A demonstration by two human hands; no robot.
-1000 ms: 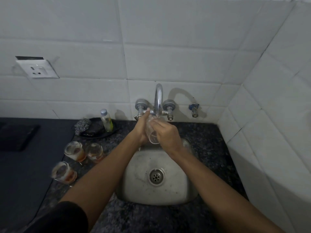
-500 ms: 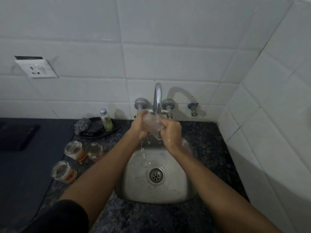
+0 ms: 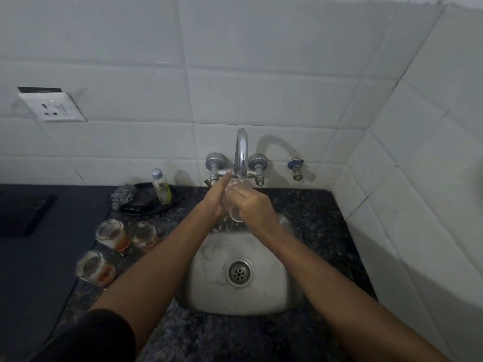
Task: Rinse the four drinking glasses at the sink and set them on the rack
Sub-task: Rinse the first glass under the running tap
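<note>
Both hands — left hand (image 3: 215, 198), right hand (image 3: 254, 206) — clasping glass (image 3: 235, 214) under tap (image 3: 241, 152)

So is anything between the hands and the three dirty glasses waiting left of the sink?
Nothing visible. The three dirty glasses stand on open counter, beside the left forearm. Both the left hand and the right hand hold a fourth glass under the tap. No rack is in view.

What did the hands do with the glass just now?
Both hands, left and right, kept hold of the glass under the tap, turning it from tilted back to hanging down. Water is splashing below it now. The three dirty glasses by the sink stayed put.
</note>
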